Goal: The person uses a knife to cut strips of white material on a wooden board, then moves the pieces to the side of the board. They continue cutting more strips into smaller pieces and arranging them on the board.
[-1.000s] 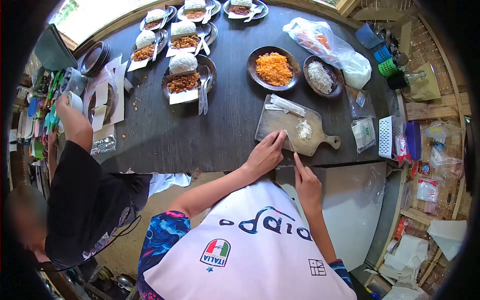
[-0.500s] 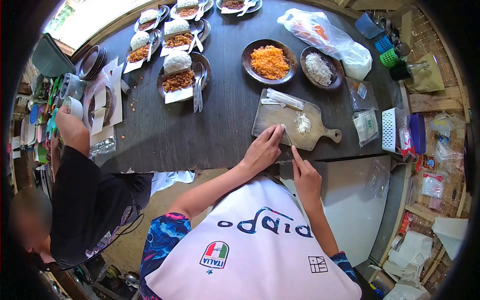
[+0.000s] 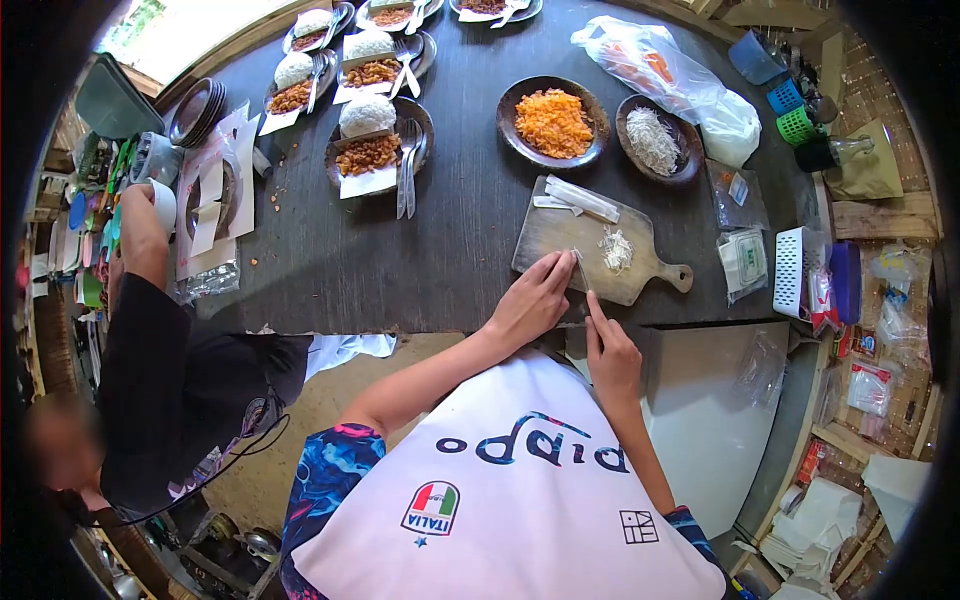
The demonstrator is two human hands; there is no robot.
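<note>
My left hand (image 3: 537,298) has its fingers bunched at the near edge of the wooden cutting board (image 3: 540,240), pressing on a small white piece mostly hidden under the fingertips. Beside those fingertips, my right hand (image 3: 613,352) grips a knife (image 3: 585,274), its blade pointing away from me. A small heap of thin white shreds (image 3: 617,249) lies on the board to the right of the blade. Farther back on the board rest several pale white sticks (image 3: 584,199).
Behind the board stand a plate of shredded orange food (image 3: 553,123) and a bowl of white shreds (image 3: 652,142). A plastic bag (image 3: 665,75) lies behind them. Plated rice meals (image 3: 368,117) fill the back left. At left, a co-worker's hand holds a white bowl (image 3: 162,207).
The view has shifted slightly, so the table's things sit a little farther right. My hands stay at the board's near edge. The co-worker's arm at left has moved a little.
</note>
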